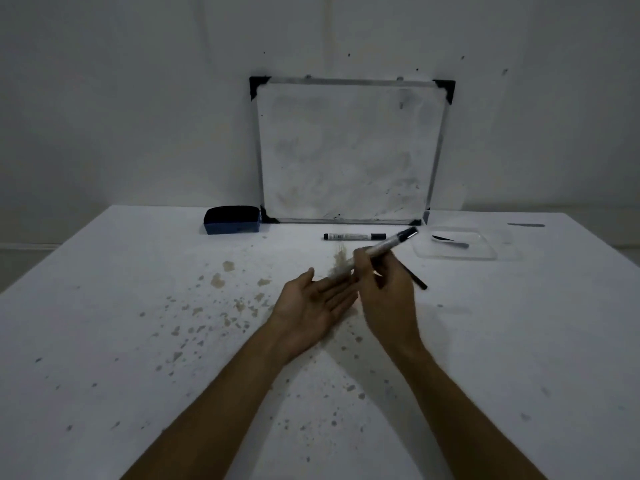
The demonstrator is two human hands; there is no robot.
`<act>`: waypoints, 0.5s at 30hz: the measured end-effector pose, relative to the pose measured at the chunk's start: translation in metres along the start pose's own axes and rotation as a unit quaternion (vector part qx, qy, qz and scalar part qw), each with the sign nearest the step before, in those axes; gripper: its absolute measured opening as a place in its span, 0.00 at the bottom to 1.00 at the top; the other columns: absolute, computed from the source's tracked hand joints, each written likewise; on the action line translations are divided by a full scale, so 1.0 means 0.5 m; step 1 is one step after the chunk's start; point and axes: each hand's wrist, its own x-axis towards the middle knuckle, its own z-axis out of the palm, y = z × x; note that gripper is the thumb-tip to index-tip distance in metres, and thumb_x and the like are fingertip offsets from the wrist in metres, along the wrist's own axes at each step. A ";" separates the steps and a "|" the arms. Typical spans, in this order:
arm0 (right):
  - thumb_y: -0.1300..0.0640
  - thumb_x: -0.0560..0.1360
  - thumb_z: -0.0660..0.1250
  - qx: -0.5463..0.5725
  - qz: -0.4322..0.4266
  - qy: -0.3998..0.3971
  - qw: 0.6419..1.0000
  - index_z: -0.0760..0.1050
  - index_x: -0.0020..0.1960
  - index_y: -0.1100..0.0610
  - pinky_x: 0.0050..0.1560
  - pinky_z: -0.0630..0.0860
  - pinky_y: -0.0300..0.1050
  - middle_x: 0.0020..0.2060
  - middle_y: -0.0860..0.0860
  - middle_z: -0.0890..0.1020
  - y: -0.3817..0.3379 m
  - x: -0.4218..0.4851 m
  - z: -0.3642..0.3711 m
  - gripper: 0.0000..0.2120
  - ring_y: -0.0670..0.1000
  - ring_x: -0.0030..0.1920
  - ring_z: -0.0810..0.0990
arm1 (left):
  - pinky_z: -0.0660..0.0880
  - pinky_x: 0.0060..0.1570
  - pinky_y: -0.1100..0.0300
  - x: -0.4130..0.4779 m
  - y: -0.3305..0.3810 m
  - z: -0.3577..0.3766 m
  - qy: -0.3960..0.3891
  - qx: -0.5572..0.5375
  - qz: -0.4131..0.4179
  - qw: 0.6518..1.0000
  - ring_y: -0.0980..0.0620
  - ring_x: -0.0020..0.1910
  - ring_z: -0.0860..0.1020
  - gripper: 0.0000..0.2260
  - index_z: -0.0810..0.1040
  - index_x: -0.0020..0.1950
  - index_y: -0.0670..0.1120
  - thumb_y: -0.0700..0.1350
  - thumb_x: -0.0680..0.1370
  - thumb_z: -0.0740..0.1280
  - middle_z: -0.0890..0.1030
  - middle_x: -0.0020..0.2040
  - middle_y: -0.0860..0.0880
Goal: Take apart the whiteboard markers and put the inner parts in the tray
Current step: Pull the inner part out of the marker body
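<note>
My right hand grips a white-barrelled whiteboard marker tilted up to the right, its dark end high; the image is blurred there. A thin black stick pokes out past the same hand on its right. My left hand lies open, palm up, just under the marker's lower end. A second marker rests flat on the table in front of the whiteboard. The clear tray at the right holds a dark, thin inner part.
A small whiteboard leans on the wall at the table's back. A blue eraser sits to its left. The white table is speckled with brownish stains. A dark mark lies at the far right.
</note>
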 end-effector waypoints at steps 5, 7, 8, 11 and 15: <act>0.45 0.84 0.62 -0.172 -0.022 -0.084 0.981 0.78 0.60 0.55 0.45 0.84 0.54 0.44 0.50 0.87 0.017 -0.038 0.050 0.15 0.49 0.42 0.86 | 0.83 0.29 0.55 0.006 0.016 -0.011 0.006 -0.103 -0.007 0.995 0.46 0.23 0.81 0.24 0.79 0.67 0.30 0.49 0.87 0.57 0.79 0.33 0.43; 0.44 0.84 0.62 -0.150 -0.022 -0.064 0.986 0.79 0.59 0.54 0.44 0.85 0.53 0.42 0.47 0.87 0.010 -0.031 0.045 0.14 0.47 0.40 0.86 | 0.84 0.33 0.55 0.004 0.014 -0.012 0.001 -0.066 0.006 0.998 0.45 0.28 0.84 0.23 0.80 0.66 0.32 0.50 0.87 0.56 0.83 0.33 0.41; 0.44 0.84 0.62 -0.123 -0.022 -0.049 0.991 0.79 0.58 0.53 0.42 0.85 0.49 0.41 0.46 0.87 0.006 -0.029 0.040 0.14 0.45 0.40 0.86 | 0.85 0.38 0.53 0.006 0.011 -0.012 0.001 -0.041 0.014 0.999 0.44 0.34 0.87 0.24 0.83 0.63 0.32 0.50 0.87 0.56 0.86 0.37 0.39; 0.42 0.83 0.63 -0.049 -0.051 0.002 0.997 0.78 0.55 0.50 0.35 0.81 0.34 0.41 0.42 0.87 -0.004 -0.028 0.028 0.13 0.40 0.36 0.85 | 0.86 0.46 0.51 0.012 0.005 -0.015 0.012 -0.031 0.016 0.999 0.43 0.46 0.88 0.25 0.87 0.52 0.32 0.48 0.87 0.57 0.87 0.53 0.35; 0.44 0.83 0.64 -0.153 -0.056 -0.081 0.983 0.79 0.61 0.55 0.42 0.85 0.48 0.45 0.48 0.87 0.006 -0.035 0.037 0.16 0.44 0.40 0.86 | 0.83 0.49 0.55 0.009 0.016 -0.016 0.000 -0.040 0.006 0.999 0.50 0.40 0.82 0.22 0.81 0.67 0.33 0.48 0.87 0.57 0.83 0.53 0.41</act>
